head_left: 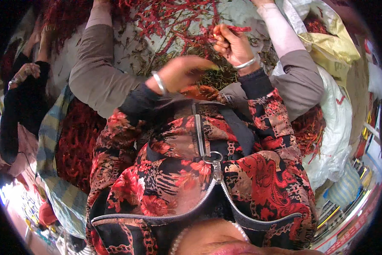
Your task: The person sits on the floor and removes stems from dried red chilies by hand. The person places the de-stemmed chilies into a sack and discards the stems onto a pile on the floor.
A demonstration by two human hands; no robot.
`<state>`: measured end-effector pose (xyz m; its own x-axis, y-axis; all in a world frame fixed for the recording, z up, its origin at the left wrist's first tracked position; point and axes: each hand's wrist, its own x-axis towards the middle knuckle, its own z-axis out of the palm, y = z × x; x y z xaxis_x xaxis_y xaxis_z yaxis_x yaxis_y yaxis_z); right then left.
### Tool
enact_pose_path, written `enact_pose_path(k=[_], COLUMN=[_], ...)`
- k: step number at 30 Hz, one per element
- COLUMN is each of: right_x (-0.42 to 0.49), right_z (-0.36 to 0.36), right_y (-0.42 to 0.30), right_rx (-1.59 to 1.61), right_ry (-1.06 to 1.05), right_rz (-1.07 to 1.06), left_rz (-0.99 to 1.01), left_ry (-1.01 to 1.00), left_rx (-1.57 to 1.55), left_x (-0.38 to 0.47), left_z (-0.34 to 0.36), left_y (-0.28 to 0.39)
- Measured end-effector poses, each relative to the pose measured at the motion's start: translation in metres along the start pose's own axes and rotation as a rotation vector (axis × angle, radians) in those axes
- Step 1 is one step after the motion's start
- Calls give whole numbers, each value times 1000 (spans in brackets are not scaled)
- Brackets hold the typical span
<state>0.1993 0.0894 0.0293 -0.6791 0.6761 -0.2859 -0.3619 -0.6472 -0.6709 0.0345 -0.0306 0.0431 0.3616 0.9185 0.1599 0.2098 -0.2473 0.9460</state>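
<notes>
My right hand [231, 44] is raised in front of me, closed on a dried red chilli pepper [240, 29] between thumb and fingers. Lower and to the left, my left hand [186, 71] is blurred; its fingers point toward the right hand. Whether it grips anything cannot be made out. Below both hands, between my legs, lies a heap of thin greenish stalks [221, 79]. Farther forward, many dried red chillies [165, 19] are spread over a pale ground sheet [242, 12], with loose stalks among them.
At my left stands a striped sack [49, 140] holding dark red chillies [77, 143]. To the right are a white plastic sack [336, 127] and a yellowish-white sack [334, 47], with chillies visible beside or inside them. Another person's hand [26, 71] and dark sleeve appear at far left.
</notes>
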Motion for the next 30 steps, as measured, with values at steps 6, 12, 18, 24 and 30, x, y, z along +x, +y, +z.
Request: enact_pose_path(k=[6,12,18,24,30], right_x=[-118,-343,-343,-133,-65], right_z=[-24,-67,-82,-13,11], right_y=[-88,-175,-142,-90,-55], right_rx=[-40,-525,-212,-307,-129], right_ry=[-60,713,1160,97,-120], right_rz=[-108,-384,-514,-144,-84], left_rz=[-229,-184,-195,208,-128], left_ry=[96,22,146,138,-14], left_rx=[322,280,362,116,-235], left_x=[-13,-15,1,68,52], left_z=[-30,-28,-20,3,10], left_y=[-46,-75,-72,26,-5])
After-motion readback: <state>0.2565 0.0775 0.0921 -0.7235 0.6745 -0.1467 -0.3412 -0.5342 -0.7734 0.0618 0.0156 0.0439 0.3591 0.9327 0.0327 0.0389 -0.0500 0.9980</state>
